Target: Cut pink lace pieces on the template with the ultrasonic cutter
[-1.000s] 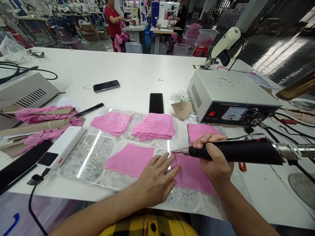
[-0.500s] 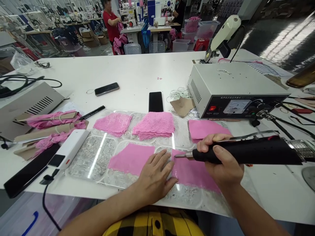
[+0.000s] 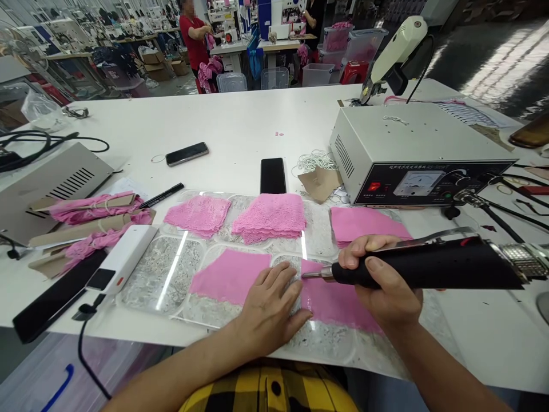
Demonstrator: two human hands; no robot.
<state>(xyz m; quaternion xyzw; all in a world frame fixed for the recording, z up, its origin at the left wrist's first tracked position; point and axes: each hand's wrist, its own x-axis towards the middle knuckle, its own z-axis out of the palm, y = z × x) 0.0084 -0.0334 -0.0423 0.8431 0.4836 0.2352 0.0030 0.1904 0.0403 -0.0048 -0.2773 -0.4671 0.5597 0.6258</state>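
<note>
My left hand (image 3: pixel 274 309) lies flat with its fingers stretched, between a pink fabric piece (image 3: pixel 234 277) on the left and another pink fabric piece (image 3: pixel 338 306) on the right. In my right hand (image 3: pixel 388 280) is a black handheld ultrasonic cutter (image 3: pixel 437 269), its fingers wrapped round the barrel. The cutter's metal tip reaches the left edge of the right-hand piece, close to my left fingertips. Under the fabric is a clear patterned plastic sheet (image 3: pixel 160 272). Behind are lace stacks (image 3: pixel 270 217) and a plain pink stack (image 3: pixel 364 225).
A grey control box (image 3: pixel 429 149) with a gauge and cables stands at the right. Phones (image 3: pixel 273 176), a white power bank-like device (image 3: pixel 124 257), tied pink bundles (image 3: pixel 94 212) and another grey box (image 3: pixel 51 186) lie around. A person in red (image 3: pixel 193 40) stands across the table.
The cutter and my right hand have shifted slightly left, bringing the tip to the fabric's edge. My left hand stays about where it was.
</note>
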